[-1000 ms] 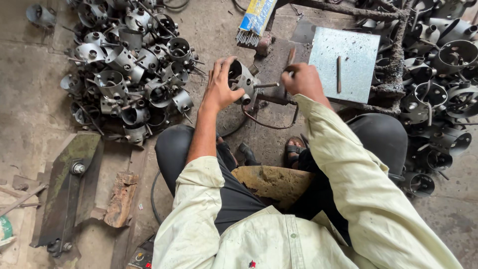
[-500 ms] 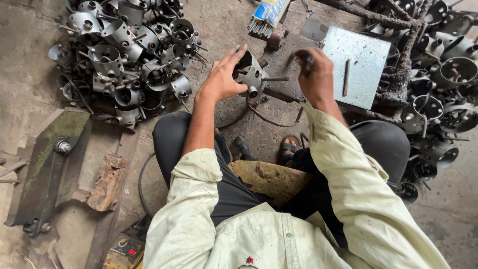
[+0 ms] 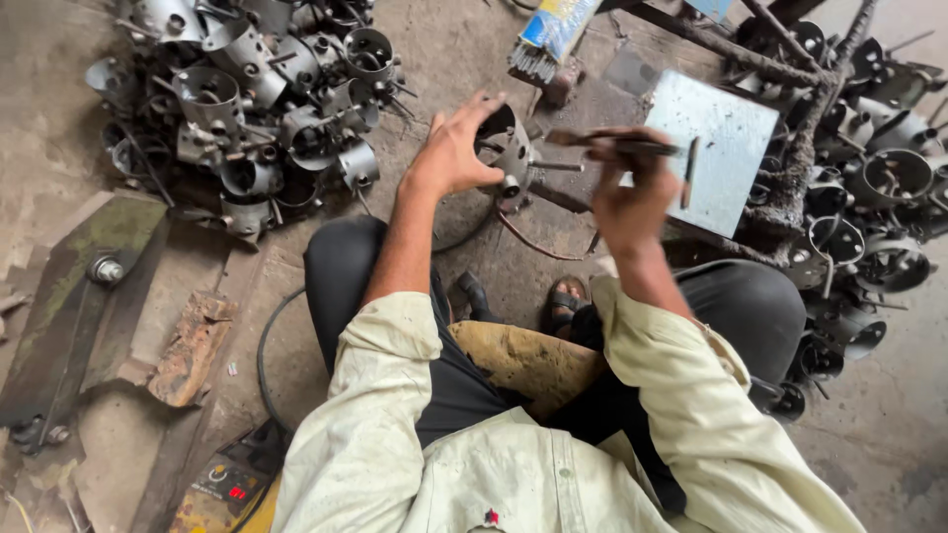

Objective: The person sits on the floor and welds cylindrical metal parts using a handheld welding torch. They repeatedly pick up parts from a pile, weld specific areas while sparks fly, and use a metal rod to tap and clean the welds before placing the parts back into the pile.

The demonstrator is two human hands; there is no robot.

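Observation:
My left hand (image 3: pixel 456 150) grips a round metal ring part (image 3: pixel 509 156) with a short tube and a rod sticking out to the right. The part rests at the edge of a rusty work stand. My right hand (image 3: pixel 632 192) is raised just right of it, closed around a thin dark rod-like tool (image 3: pixel 612 143) held level above the part. A shiny square steel plate (image 3: pixel 706 158) lies on the stand behind my right hand, with a thin metal stick (image 3: pixel 690 173) on it.
A heap of similar metal ring parts (image 3: pixel 247 109) lies at the upper left, another pile (image 3: pixel 869 197) at the right. A wire brush (image 3: pixel 548 44) sits at the top. A green metal bar (image 3: pixel 69 296), a rusty scrap (image 3: pixel 193 345) and a yellow welding unit (image 3: pixel 222 484) are at the left.
My right hand has lifted off the stand and now holds the rod-like tool level over the part. The left hand has kept its grip on the ring part. The camera has shifted closer.

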